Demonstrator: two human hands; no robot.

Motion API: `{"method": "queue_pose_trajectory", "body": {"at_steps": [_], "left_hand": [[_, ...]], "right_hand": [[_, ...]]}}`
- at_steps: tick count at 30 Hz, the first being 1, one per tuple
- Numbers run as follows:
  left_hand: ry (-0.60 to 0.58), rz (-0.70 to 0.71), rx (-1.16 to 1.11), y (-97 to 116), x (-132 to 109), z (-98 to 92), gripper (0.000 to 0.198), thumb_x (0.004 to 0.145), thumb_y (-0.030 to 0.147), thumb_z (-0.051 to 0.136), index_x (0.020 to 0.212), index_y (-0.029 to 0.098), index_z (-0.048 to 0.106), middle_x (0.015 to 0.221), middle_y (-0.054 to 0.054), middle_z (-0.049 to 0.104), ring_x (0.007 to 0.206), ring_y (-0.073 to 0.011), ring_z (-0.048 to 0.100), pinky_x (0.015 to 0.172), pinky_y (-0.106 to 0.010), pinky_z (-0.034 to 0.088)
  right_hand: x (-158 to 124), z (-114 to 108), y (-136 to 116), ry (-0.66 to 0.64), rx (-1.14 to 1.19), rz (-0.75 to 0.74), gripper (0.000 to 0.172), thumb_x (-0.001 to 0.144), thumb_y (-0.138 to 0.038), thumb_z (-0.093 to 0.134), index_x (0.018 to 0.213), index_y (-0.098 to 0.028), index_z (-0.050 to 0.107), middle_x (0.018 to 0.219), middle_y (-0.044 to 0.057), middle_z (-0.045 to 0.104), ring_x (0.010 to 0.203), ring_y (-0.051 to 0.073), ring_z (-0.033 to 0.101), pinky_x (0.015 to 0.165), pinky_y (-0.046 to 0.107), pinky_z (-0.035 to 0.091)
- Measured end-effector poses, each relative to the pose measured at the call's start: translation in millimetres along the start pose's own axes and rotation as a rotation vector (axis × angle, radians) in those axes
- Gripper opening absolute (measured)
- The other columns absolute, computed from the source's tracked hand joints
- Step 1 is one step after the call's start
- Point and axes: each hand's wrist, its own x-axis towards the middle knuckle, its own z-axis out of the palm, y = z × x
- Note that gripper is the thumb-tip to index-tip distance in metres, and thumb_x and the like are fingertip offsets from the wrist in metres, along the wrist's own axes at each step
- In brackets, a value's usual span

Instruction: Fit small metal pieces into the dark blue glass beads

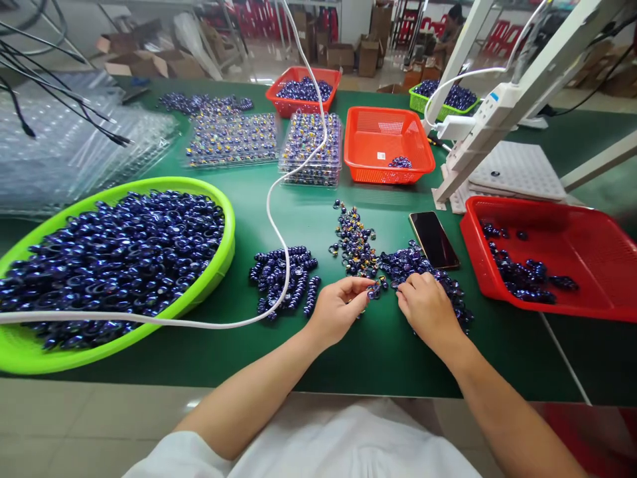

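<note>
My left hand (343, 305) is closed, thumb and fingers pinching a small shiny dark-blue ring-like piece (374, 291) just above the green table. To its right, my right hand (428, 311) rests over a pile of similar dark-blue pieces (405, 262), its fingers bent and together; what they grip, if anything, is hidden. Beyond my left hand lies a loose cluster of blue pieces with gold-coloured parts (354, 236). Left of that hand, more blue pieces are lined up in short stacked rows (286, 275).
A big green basket (226, 229) full of blue pieces stands left. Red baskets (587, 222) sit right and behind. A phone (434, 240) lies near my right hand. Filled clear trays (311, 149) stand farther back. A white cable (271, 199) crosses the table.
</note>
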Motion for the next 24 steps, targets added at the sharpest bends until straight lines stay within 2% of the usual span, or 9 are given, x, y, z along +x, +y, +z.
{"method": "queue_pose_trajectory", "body": {"at_steps": [2, 5, 9, 12, 16, 18, 21, 24], "left_hand": [[0.01, 0.0, -0.024, 3, 0, -0.6, 0.02, 0.08, 0.026, 0.069, 0.095, 0.013, 0.071, 0.075, -0.003, 0.065, 0.063, -0.0106, 0.057, 0.057, -0.021, 0.047], [0.001, 0.019, -0.042, 5, -1, -0.1, 0.019, 0.08, 0.026, 0.07, 0.095, 0.013, 0.071, 0.08, -0.004, 0.068, 0.066, -0.0111, 0.059, 0.059, -0.02, 0.048], [-0.107, 0.08, -0.079, 5, -6, 4.5, 0.021, 0.083, 0.027, 0.07, 0.099, 0.014, 0.072, 0.1, -0.01, 0.073, 0.087, -0.0174, 0.067, 0.078, -0.027, 0.054], [-0.134, 0.104, -0.126, 5, -10, 7.7, 0.021, 0.082, 0.027, 0.072, 0.1, 0.015, 0.072, 0.109, -0.011, 0.073, 0.098, -0.0207, 0.068, 0.09, -0.033, 0.053], [-0.108, 0.035, -0.228, 9, -9, 7.1, 0.022, 0.08, 0.027, 0.075, 0.099, 0.016, 0.074, 0.102, -0.01, 0.075, 0.094, -0.0185, 0.069, 0.088, -0.03, 0.053], [-0.099, -0.031, -0.324, 10, -6, 5.8, 0.022, 0.078, 0.028, 0.078, 0.096, 0.016, 0.074, 0.097, -0.008, 0.076, 0.089, -0.0173, 0.069, 0.086, -0.029, 0.053], [-0.059, -0.119, -0.444, 8, -2, 4.9, 0.023, 0.072, 0.027, 0.082, 0.091, 0.017, 0.076, 0.086, -0.005, 0.077, 0.078, -0.014, 0.069, 0.079, -0.026, 0.053], [-0.027, -0.165, -0.459, 6, -2, 5.9, 0.024, 0.067, 0.024, 0.085, 0.088, 0.016, 0.078, 0.078, -0.003, 0.076, 0.071, -0.0113, 0.067, 0.072, -0.022, 0.051]], "right_hand": [[-2, -3, -2, 0.03, 0.098, 0.01, 0.015, 0.092, -0.017, 0.055, 0.087, -0.017, 0.069, 0.086, 0.01, 0.067, 0.084, 0.025, 0.057, 0.076, 0.038, 0.046], [-8, -17, -13, 0.065, 0.395, 0.017, 0.014, 0.094, -0.017, 0.053, 0.095, -0.018, 0.068, 0.092, 0.007, 0.071, 0.087, 0.022, 0.064, 0.081, 0.035, 0.05], [-10, -33, -32, 0.088, 0.723, 0.081, 0.011, 0.093, -0.022, 0.058, 0.098, -0.022, 0.068, 0.093, 0.002, 0.074, 0.085, 0.018, 0.07, 0.077, 0.028, 0.054], [-9, -30, -43, 0.156, 0.834, 0.212, 0.009, 0.09, -0.024, 0.061, 0.094, -0.023, 0.069, 0.087, 0.001, 0.075, 0.076, 0.016, 0.071, 0.069, 0.026, 0.056], [-10, -18, -48, 0.246, 0.97, 0.438, 0.012, 0.087, -0.029, 0.068, 0.097, -0.023, 0.068, 0.086, 0.001, 0.074, 0.075, 0.017, 0.072, 0.07, 0.029, 0.058], [-12, -16, -49, 0.27, 1.062, 0.489, 0.014, 0.085, -0.031, 0.07, 0.097, -0.024, 0.068, 0.085, 0.0, 0.074, 0.073, 0.017, 0.072, 0.07, 0.028, 0.059], [-12, -17, -50, 0.261, 1.212, 0.456, 0.013, 0.084, -0.03, 0.072, 0.097, -0.027, 0.071, 0.085, -0.001, 0.074, 0.071, 0.015, 0.072, 0.068, 0.026, 0.06], [-11, -19, -52, 0.244, 1.302, 0.405, 0.014, 0.085, -0.027, 0.071, 0.099, -0.029, 0.073, 0.09, -0.002, 0.075, 0.073, 0.014, 0.072, 0.07, 0.025, 0.061]]}}
